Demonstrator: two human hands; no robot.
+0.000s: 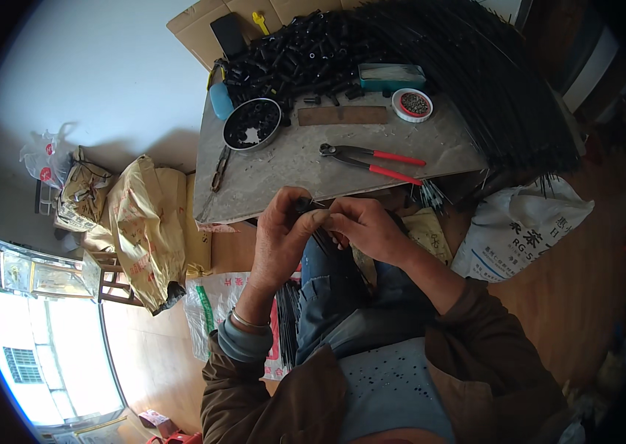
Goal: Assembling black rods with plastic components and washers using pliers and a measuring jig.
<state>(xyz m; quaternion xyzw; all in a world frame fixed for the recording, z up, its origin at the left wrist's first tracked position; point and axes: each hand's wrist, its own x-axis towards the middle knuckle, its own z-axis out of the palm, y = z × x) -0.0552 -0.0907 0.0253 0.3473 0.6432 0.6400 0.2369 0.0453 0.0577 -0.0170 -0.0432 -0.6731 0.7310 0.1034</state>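
My left hand [283,231] and my right hand [369,231] meet over my lap, just off the table's near edge. A small black piece [302,205] is pinched in my left hand, between the thumb and bent fingers. My right thumb and forefinger press together beside the left thumb; what they hold is too small to tell. Thin dark strands [322,240] hang below the hands. On the table [290,177] lie pincers with red handles [399,157], nearest to my right hand. To the left stands a metal bowl [262,147] with black pieces in it.
Heaped black tubular parts [298,55] and a large bundle of black strands [475,89] cover the table's back and right. A flat brown bar [342,115], a green box [394,85] and a white-rimmed tub [397,109] sit before them. Sacks [143,214] stand left, a white sack [501,222] right.
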